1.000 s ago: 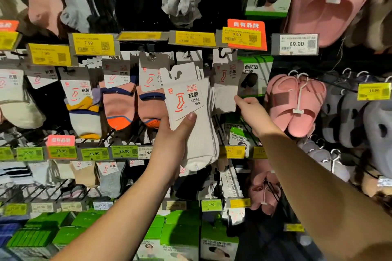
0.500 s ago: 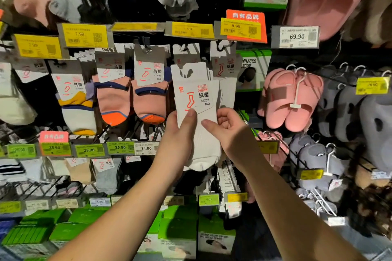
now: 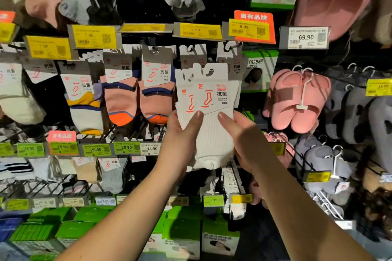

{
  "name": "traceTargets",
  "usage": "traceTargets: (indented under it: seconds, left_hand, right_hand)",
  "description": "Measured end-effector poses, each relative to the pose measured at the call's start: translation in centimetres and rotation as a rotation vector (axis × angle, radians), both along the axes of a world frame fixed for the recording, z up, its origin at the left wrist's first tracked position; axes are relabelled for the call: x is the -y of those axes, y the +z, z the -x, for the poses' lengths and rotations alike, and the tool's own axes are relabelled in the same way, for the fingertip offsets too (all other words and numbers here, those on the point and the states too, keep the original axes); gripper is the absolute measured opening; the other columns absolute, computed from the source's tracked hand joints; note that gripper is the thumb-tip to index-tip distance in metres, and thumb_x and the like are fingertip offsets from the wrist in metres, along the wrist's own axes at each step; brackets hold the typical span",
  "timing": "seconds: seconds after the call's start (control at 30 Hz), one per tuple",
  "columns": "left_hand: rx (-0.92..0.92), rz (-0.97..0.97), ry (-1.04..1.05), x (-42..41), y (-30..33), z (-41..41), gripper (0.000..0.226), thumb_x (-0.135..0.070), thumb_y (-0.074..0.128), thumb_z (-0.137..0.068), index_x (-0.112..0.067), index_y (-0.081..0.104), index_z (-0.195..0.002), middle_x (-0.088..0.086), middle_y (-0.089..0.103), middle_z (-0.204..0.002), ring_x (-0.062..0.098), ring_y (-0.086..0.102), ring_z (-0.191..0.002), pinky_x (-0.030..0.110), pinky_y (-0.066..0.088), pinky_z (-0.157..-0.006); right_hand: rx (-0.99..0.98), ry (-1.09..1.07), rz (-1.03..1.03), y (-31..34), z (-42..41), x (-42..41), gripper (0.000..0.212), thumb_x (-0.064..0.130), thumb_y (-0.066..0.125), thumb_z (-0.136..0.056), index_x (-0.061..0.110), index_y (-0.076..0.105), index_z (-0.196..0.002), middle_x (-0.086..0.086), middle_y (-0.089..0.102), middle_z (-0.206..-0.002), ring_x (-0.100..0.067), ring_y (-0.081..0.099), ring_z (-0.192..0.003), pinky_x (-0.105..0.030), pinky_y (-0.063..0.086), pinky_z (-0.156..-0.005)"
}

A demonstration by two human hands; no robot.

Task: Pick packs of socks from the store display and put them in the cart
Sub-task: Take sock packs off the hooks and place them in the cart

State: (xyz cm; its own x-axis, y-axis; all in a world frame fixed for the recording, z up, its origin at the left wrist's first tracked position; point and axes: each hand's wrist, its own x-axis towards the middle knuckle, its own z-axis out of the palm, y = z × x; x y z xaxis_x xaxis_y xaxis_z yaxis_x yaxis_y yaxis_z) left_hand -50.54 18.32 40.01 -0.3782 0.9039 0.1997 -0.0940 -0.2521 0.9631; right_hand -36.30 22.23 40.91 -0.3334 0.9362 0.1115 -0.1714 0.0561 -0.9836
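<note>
Two packs of white socks (image 3: pixel 209 125) sit between my hands, held up in front of the display, one card overlapping the other. My left hand (image 3: pixel 180 144) grips them from the left side, thumb laid across the front just under the printed card, the other fingers hidden behind. My right hand (image 3: pixel 244 140) grips the right edge the same way, thumb on the front and pointing toward the left thumb; the two thumbs are near each other but apart. Just past my left hand hang the pink and orange socks (image 3: pixel 121 101) on their hooks, and above both hands runs the row of yellow price tags (image 3: pixel 200 30). Out beyond my right hand a pair of pink slippers (image 3: pixel 297 99) hangs from a hook. Below my forearms I see green boxes (image 3: pixel 182 229) stacked on the lowest shelf. No cart shows anywhere in view.
</note>
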Motion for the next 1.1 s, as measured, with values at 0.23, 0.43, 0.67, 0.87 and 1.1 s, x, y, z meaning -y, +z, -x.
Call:
traceTargets:
  seconds: [0.23, 0.43, 0.67, 0.87, 1.1]
  left_hand:
    - [0.04, -0.028, 0.103, -0.4, 0.0, 0.9, 0.022, -0.032, 0.053, -0.103, -0.03, 0.057, -0.124, -0.013, 0.071, -0.119, 0.007, 0.066, -0.114, 0.043, 0.047, -0.109]
    - [0.099, -0.047, 0.114, -0.6, 0.5, 1.4, 0.014, -0.028, 0.051, -0.105, -0.031, 0.057, -0.117, -0.009, 0.072, -0.12, 0.011, 0.067, -0.114, 0.045, 0.047, -0.109]
    - [0.056, -0.052, 0.111, -0.5, 0.7, 1.0, 0.028, -0.046, 0.057, -0.089, -0.034, 0.06, -0.114, -0.011, 0.072, -0.121, 0.012, 0.066, -0.116, 0.046, 0.046, -0.109]
    - [0.076, -0.072, 0.093, -0.4, 0.7, 0.9, 0.013, -0.033, 0.054, -0.102, -0.033, 0.06, -0.114, -0.009, 0.072, -0.122, 0.013, 0.066, -0.117, 0.047, 0.046, -0.11]
    - [0.092, -0.071, 0.072, -0.4, 0.8, 0.4, 0.02, -0.037, 0.057, -0.097, -0.032, 0.06, -0.116, -0.007, 0.071, -0.124, 0.015, 0.065, -0.119, 0.047, 0.045, -0.111]
  right_hand:
    - [-0.018, -0.093, -0.033, 0.1, -0.9, -1.9, 0.025, 0.031, 0.056, -0.098, 0.024, 0.066, -0.12, 0.004, 0.075, -0.114, -0.02, 0.068, -0.112, -0.041, 0.055, -0.093]
    - [0.004, -0.233, -0.078, 2.1, -2.1, -4.8, 0.013, 0.025, 0.049, -0.106, 0.029, 0.06, -0.112, 0.013, 0.072, -0.102, -0.01, 0.069, -0.097, -0.034, 0.057, -0.087]
    - [0.029, -0.232, -0.105, 3.0, -2.5, -7.3, 0.015, 0.029, 0.053, -0.103, 0.031, 0.067, -0.11, 0.007, 0.074, -0.117, -0.017, 0.068, -0.112, -0.048, 0.051, -0.105]
    - [-0.057, -0.195, -0.016, 3.1, -2.9, -8.0, 0.018, 0.022, 0.053, -0.104, 0.021, 0.067, -0.115, -0.002, 0.075, -0.115, -0.022, 0.07, -0.108, -0.043, 0.055, -0.095]
    - [0.158, -0.248, -0.111, 3.1, -2.2, -10.5, 0.032, 0.034, 0.054, -0.101, 0.018, 0.064, -0.127, 0.003, 0.073, -0.118, -0.017, 0.068, -0.11, -0.039, 0.053, -0.099]
